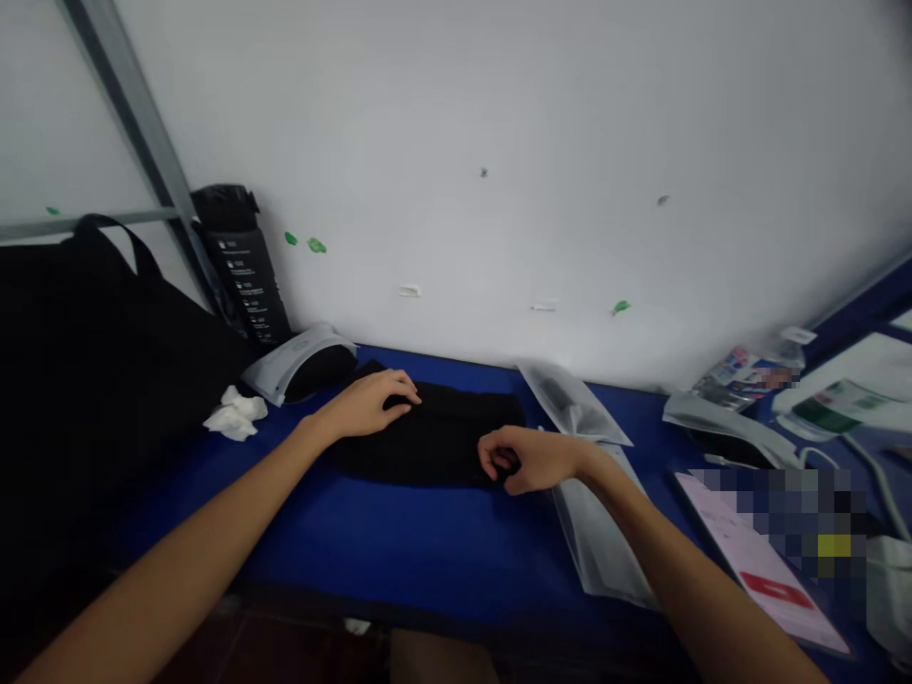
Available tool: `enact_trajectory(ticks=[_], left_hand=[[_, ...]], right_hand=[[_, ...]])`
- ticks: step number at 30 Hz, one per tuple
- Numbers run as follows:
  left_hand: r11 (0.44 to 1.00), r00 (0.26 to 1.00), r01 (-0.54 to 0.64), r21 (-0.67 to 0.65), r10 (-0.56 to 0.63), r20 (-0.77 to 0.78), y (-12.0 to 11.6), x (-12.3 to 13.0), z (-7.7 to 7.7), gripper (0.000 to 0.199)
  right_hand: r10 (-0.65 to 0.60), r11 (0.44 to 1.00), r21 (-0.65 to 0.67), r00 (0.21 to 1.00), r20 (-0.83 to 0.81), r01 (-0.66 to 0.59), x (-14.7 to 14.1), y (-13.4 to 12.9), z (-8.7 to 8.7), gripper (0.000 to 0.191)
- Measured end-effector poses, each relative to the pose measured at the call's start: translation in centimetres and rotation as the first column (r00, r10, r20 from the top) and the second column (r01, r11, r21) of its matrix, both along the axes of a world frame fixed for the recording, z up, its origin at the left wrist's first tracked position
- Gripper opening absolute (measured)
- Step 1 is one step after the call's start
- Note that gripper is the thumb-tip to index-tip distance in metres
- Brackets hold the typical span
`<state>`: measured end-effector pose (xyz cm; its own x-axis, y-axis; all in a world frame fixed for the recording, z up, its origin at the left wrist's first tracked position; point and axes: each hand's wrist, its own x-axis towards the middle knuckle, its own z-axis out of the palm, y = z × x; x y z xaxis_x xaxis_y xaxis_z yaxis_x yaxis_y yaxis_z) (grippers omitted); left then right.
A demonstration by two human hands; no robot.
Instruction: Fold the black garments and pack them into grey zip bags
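Note:
A folded piece of black cloth (442, 432) lies flat on the blue tabletop (420, 541). My left hand (374, 404) rests on its left part, fingers stretched out and thumb apart. At the cloth's right end, my right hand (531, 458) has its fingers curled in towards the thumb, with dark fabric between them. Just beyond that hand lies a frosted plastic bag (570, 399). Another frosted bag (605, 532) is partly covered by my right forearm.
Left: a black bag (85, 380), crumpled white tissue (237, 414), a black bottle (238, 266) and a frosted pouch (277, 370) with something black inside. Right: a tablet-like screen (769, 570), another pouch (727, 427) and a clear bottle (788, 351). A white wall (499, 228) stands behind.

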<state>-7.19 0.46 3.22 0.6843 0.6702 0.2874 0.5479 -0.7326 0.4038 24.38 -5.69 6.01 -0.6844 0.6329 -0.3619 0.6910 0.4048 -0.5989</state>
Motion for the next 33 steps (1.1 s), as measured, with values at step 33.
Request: enact_trajectory(ticks=[33], left_hand=[[0.983, 0.945, 0.182, 0.006, -0.173, -0.276, -6.6, 4.5, 2.8, 0.020]], right_hand=[[-0.232, 0.923, 0.267, 0.953, -0.195, 0.279, -0.9, -1.8, -1.4, 0.011]])
